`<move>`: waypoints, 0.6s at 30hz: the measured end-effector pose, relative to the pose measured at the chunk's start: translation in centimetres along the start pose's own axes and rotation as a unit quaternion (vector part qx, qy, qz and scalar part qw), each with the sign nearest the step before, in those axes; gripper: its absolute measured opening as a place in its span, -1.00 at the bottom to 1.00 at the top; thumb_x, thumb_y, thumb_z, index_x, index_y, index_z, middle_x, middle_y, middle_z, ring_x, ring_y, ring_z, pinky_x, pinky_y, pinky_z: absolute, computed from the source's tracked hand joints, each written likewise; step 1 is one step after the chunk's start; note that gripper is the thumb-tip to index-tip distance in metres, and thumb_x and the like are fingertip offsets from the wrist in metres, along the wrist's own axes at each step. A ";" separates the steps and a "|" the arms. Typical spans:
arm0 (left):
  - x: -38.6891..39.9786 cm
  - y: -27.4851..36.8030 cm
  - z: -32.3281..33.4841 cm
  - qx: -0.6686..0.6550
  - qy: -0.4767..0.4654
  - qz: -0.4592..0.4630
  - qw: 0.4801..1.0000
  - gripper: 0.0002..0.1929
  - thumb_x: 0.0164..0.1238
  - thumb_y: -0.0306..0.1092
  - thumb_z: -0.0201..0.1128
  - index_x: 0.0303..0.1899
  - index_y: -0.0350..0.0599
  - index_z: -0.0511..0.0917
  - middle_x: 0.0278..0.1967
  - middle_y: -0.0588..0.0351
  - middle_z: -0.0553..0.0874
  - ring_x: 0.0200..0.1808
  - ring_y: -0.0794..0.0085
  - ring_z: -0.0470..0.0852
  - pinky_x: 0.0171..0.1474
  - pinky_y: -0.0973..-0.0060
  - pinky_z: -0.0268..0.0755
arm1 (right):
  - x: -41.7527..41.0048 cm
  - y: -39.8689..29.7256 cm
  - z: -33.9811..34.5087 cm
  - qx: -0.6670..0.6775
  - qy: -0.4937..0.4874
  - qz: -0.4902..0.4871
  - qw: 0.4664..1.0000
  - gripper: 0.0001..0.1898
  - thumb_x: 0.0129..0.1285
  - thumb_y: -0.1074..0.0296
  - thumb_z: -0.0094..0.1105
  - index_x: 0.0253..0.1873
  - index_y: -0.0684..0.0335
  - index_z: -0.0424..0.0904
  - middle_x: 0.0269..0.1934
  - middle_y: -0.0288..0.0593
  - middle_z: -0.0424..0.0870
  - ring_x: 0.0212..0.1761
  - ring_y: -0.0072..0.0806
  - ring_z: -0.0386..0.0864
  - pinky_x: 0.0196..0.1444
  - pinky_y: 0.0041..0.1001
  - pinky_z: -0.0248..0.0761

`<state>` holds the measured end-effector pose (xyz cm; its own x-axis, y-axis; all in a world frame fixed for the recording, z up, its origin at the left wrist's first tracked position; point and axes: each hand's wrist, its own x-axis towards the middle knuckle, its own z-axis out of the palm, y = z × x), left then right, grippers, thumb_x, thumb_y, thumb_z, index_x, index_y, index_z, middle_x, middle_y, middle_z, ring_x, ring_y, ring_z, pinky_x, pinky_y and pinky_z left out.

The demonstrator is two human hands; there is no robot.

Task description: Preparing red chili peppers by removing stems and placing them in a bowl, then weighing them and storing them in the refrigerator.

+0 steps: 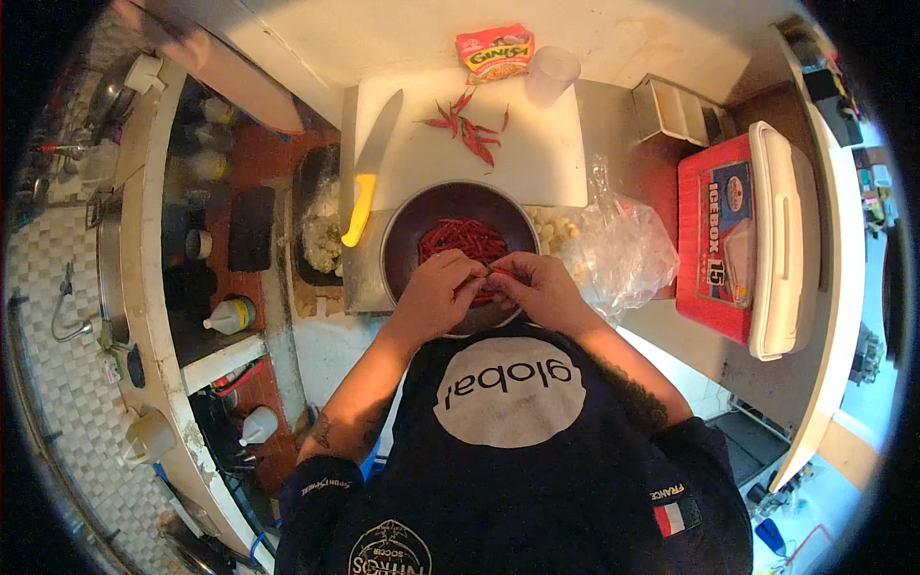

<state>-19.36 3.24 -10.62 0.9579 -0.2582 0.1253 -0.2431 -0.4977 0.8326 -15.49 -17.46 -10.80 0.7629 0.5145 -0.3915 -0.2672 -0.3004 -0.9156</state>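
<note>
Over a dark round bowl (402,215) heaped with red chili peppers (463,236), my two hands meet at the fingertips. A red chili pepper (505,273) is pinched in my right hand (539,284). The fingers of my left hand (442,287) are closed at that pepper's end, probably on its stem; the fingers partly hide it. Beyond the bowl is a white cutting board (546,158), with several more red chilies (474,140) lying loose on it. A knife with a yellow handle (361,205) rests along the board's left side, its blade pointing away from me.
A red seasoning packet (496,54) and a translucent plastic cup (552,75) stand at the board's far edge. To the right are a clear plastic bag (625,251), garlic-like pieces (553,233) and a red cooler box (711,237). At left sits a black tray (305,266) holding pale pieces.
</note>
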 end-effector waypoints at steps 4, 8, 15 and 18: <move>-0.4 0.3 2.0 0.032 0.100 -0.016 0.994 -0.91 0.28 -0.47 0.35 -0.24 -0.22 0.63 -0.36 -0.08 0.67 -0.29 -0.04 0.69 -0.21 0.19 0.53 | 0.1 -0.6 0.3 -0.009 0.031 -0.011 0.999 -0.77 0.39 0.31 0.26 0.00 0.32 0.70 -0.27 0.12 0.77 -0.34 -0.03 0.75 -0.21 -0.27 0.60; -0.4 -0.4 4.4 0.064 0.187 -0.076 0.977 -0.91 0.23 -0.51 0.34 -0.33 -0.24 0.56 -0.38 -0.13 0.66 -0.33 -0.07 0.69 -0.25 0.16 0.53 | 1.3 0.6 1.0 -0.224 0.100 -0.111 0.963 -0.78 0.38 0.28 0.31 -0.03 0.30 0.71 -0.28 0.08 0.77 -0.33 -0.15 0.75 -0.22 -0.31 0.60; -1.9 -3.9 1.5 -0.005 0.305 -0.184 0.934 -0.89 0.36 -0.42 0.36 -0.27 -0.23 0.60 -0.41 -0.01 0.68 -0.34 0.19 0.72 -0.22 0.31 0.55 | 1.7 -0.6 0.4 -0.216 0.081 -0.109 0.967 -0.75 0.40 0.25 0.26 0.01 0.29 0.73 -0.21 0.14 0.77 -0.16 0.04 0.76 -0.06 -0.19 0.62; -1.8 -2.8 0.0 -0.051 0.282 -0.191 0.939 -0.90 0.41 -0.41 0.35 -0.21 -0.23 0.63 -0.37 0.04 0.70 -0.30 0.31 0.71 -0.19 0.35 0.57 | 2.6 1.7 -0.1 -0.277 0.108 -0.258 0.919 -0.73 0.40 0.23 0.26 0.05 0.26 0.73 -0.18 0.12 0.78 -0.12 0.01 0.76 -0.02 -0.19 0.61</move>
<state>-20.45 5.10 -13.20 0.9075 0.4170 0.0496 0.1224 -0.3755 0.9187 -13.87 -16.67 -13.37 0.8190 0.5501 0.1634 0.4583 -0.4556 -0.7632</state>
